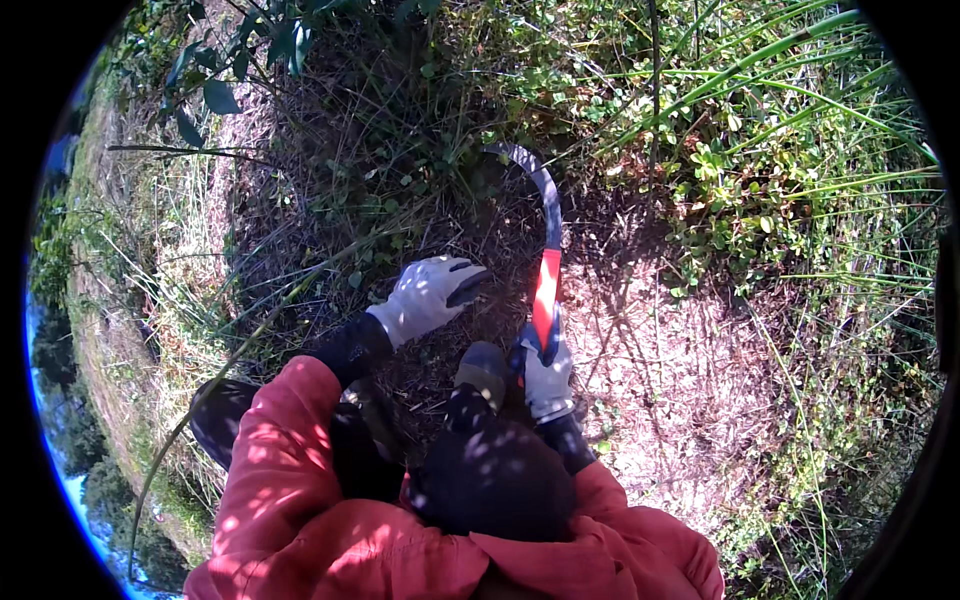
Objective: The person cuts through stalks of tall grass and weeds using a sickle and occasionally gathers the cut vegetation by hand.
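In a pale work glove with dark fingertips, my right hand (549, 379) grips the red handle (548, 281) of a sickle. The tool points away from me, and its curved grey blade (546, 184) bends left, with the tip partly lost among low green plants (469, 169). My left hand (427, 296), gloved the same way, hovers over shaded soil and dry litter to the left of the handle. Its fingers point right, slightly apart, and I see nothing in them. One boot (484, 371) rests just left of my right hand.
Long green reed-like stems (757, 60) lean in from the upper right, above leafy ground cover (724, 176). A leafy branch (221, 96) hangs at upper left. One long bent stalk (247, 349) arches past my left arm. Sunlit dry ground (675, 375) lies to the right.
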